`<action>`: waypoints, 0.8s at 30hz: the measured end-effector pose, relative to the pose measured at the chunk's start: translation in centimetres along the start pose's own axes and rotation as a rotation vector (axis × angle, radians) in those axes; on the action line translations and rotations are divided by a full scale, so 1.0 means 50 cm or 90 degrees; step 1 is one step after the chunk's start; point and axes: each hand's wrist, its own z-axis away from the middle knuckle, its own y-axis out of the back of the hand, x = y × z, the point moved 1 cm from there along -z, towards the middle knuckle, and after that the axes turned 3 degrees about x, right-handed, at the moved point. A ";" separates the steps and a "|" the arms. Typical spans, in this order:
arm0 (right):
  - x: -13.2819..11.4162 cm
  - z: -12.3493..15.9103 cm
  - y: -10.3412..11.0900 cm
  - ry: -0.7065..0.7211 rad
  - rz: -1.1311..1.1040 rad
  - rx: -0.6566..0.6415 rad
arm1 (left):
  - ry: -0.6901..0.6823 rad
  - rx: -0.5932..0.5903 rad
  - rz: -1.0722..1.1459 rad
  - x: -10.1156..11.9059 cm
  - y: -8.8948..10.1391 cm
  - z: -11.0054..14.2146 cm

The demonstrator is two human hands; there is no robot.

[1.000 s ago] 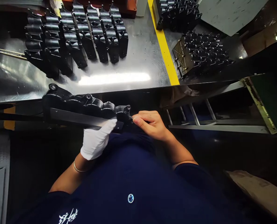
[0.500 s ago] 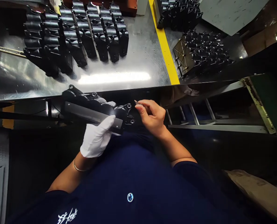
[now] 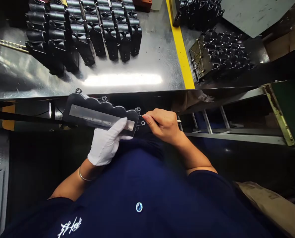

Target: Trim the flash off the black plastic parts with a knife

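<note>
My left hand (image 3: pixel 105 142), in a white glove, grips a black moulded plastic part (image 3: pixel 97 102) by its lower edge, thumb across the front. The part has a scalloped upper edge, small ring-shaped lugs and a flat grey strip (image 3: pixel 92 116) along its face. Bare and closed, my right hand (image 3: pixel 163 122) pinches a slim pointed tool, mostly hidden by the fingers. Its pale rear end (image 3: pixel 179 121) sticks out behind the hand. The tip is at the part's right end, between two lugs; whether it touches I cannot tell.
On the metal table (image 3: pixel 157 59) stand rows of similar black parts (image 3: pixel 112 39) at the left. More are stacked at the right (image 3: pixel 226 49), past a yellow stripe (image 3: pixel 180 49). A metal frame with rungs (image 3: pixel 212 120) lies to the right below the table edge.
The black part has turned so that its flat face shows more fully. My right hand has rotated over, bringing the tool's tip to the part's right end.
</note>
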 end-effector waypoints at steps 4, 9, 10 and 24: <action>0.010 -0.009 0.017 -0.017 0.009 -0.103 | -0.009 -0.009 -0.029 -0.003 0.007 0.001; 0.025 -0.033 0.080 0.107 -0.146 -0.410 | 0.069 -0.110 -0.070 0.006 0.015 -0.006; 0.026 -0.039 0.091 0.135 -0.131 -0.402 | 0.090 -0.132 -0.062 0.009 0.017 -0.009; 0.013 -0.053 0.072 0.487 0.162 -0.254 | 0.312 -0.250 -0.050 0.011 0.012 -0.033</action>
